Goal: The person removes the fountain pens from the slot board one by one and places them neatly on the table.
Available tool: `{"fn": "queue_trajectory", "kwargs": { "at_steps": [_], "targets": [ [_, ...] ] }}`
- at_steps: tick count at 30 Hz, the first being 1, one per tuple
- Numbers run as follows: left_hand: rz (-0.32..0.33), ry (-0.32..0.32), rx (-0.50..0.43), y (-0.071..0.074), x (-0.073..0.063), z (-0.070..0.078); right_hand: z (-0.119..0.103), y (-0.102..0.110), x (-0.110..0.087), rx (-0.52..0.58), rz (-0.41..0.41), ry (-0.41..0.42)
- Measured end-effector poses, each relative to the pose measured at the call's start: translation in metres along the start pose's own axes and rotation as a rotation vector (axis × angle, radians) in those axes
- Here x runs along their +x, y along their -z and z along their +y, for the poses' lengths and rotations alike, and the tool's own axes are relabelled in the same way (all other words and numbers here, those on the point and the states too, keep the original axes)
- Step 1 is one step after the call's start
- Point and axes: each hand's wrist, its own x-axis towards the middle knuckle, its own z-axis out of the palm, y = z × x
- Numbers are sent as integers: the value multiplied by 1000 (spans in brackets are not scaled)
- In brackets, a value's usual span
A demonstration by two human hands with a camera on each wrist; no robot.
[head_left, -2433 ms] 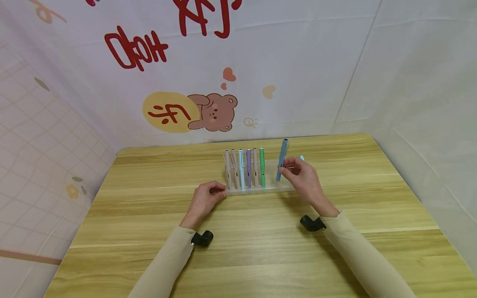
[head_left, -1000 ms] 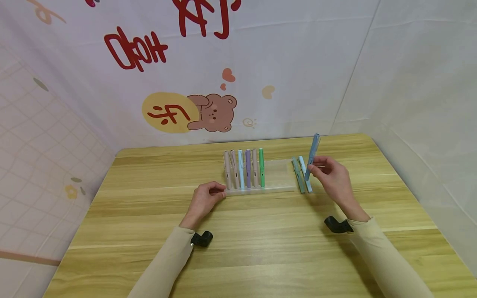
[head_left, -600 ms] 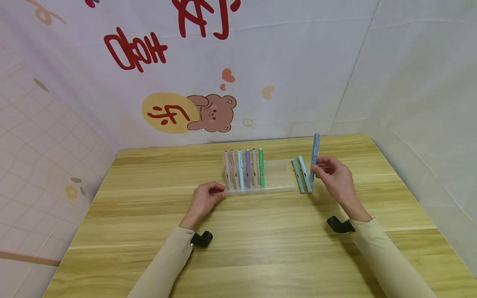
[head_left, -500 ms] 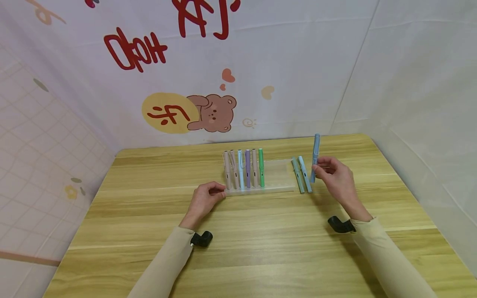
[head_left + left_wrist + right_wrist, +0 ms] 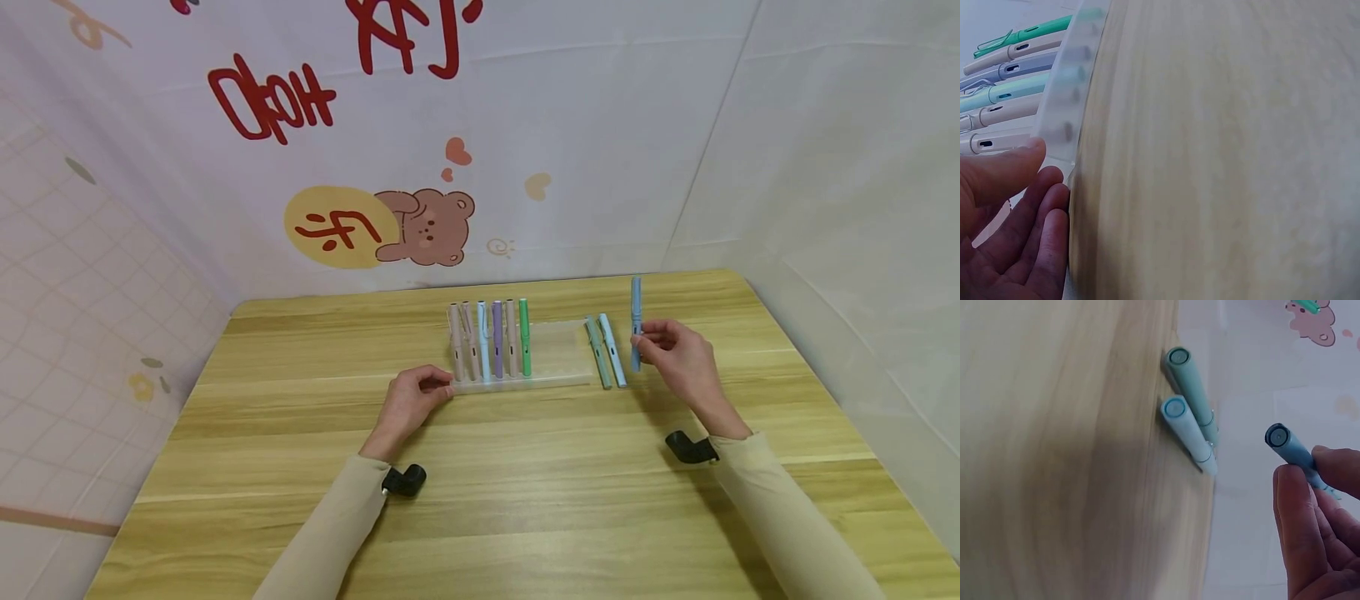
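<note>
My right hand (image 5: 678, 354) pinches a blue pen (image 5: 636, 312) between thumb and fingertips. It holds the pen nearly upright, cap end up, just right of two pens lying side by side: a grey-green pen (image 5: 598, 352) and a light blue pen (image 5: 612, 350). In the right wrist view the held pen (image 5: 1288, 445) points its lower end at the camera. My left hand (image 5: 412, 404) grips the left end of a clear pen stand (image 5: 558, 375), its thumb at the corner in the left wrist view. The curled fingers partly hide that corner.
Several pens stand in a row in the stand's left part, among them a purple pen (image 5: 498, 337) and a green pen (image 5: 525, 337). The wooden table (image 5: 525, 500) ends at a white printed curtain (image 5: 600, 125) behind the stand.
My right hand has carried the blue pen rightward from over the stand, past the two lying pens, then turned and lowered it slightly. My left hand has stayed at the stand's end.
</note>
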Motion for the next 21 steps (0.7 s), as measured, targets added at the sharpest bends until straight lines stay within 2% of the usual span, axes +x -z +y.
{"fn": "queue_trajectory", "kwargs": {
  "at_steps": [21],
  "targets": [
    [-8,11,-1,2,0,3,15,-4,8,-187,-109,-71]
  ]
}}
